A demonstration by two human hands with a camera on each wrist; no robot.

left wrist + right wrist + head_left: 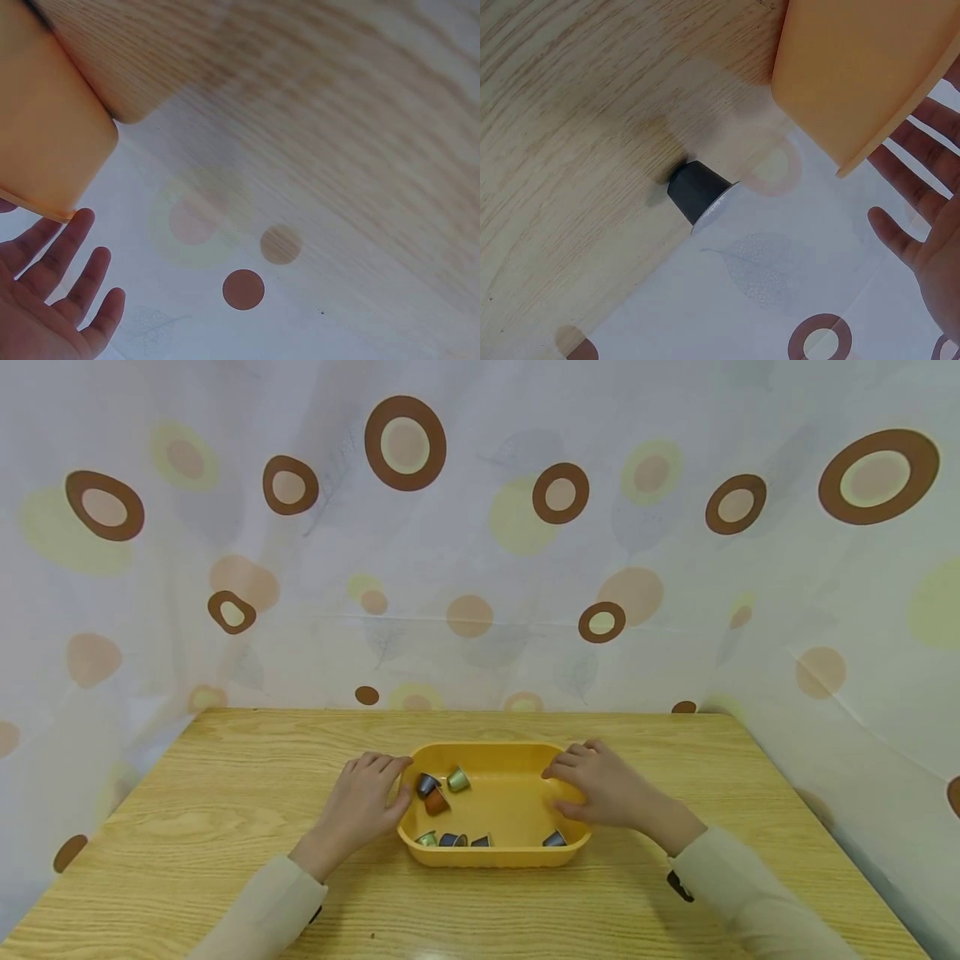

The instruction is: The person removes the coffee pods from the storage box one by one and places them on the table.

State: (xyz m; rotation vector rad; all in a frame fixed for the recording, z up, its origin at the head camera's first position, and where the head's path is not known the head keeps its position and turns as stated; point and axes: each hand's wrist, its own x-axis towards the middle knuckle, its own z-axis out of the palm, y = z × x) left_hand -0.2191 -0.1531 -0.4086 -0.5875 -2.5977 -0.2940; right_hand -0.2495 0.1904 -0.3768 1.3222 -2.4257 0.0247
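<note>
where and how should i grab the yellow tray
Probably best by the short ends of the yellow tray, one hand coming from each side: it is long from left to right, with a projecting lip for fingers, and loose capsules inside favour keeping it level. The left hand and right hand are at those ends.

Left grip [363, 798] and right grip [604, 788] spread their fingers.
</note>
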